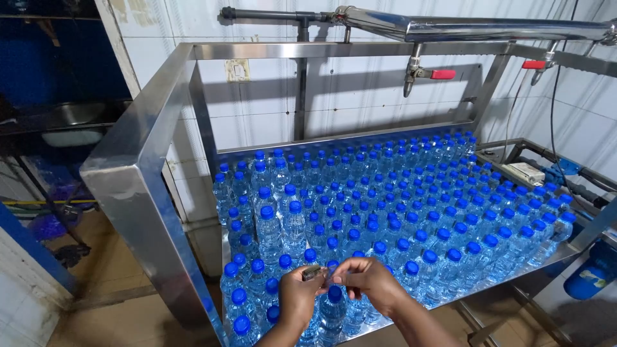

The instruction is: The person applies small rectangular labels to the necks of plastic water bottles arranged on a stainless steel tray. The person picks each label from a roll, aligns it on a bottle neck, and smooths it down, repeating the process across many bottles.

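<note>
Bottle (pixel 332 311) with a blue cap stands at the six o'clock edge of the steel worktop (pixel 385 324), just under both hands. Left hand (pixel 297 297) and right hand (pixel 367 281) meet above its cap, fingers pinched together on a small thin piece I cannot make out. Capped water bottles (pixel 398 199) crowd the worktop toward twelve o'clock, beneath red-handled taps (pixel 427 74).

Two bare forearms enter from the bottom edge. No sleeves in view, cuffs or fabric nowhere above either grip. Left hand (pixel 297 297): no glove, no ring or band visible at the wrist. Right hand (pixel 367 280): likewise ungloved, wrist bare, no watch. Short, unpainted nails on the fingers (pixel 347 265), as far as visible.
</note>
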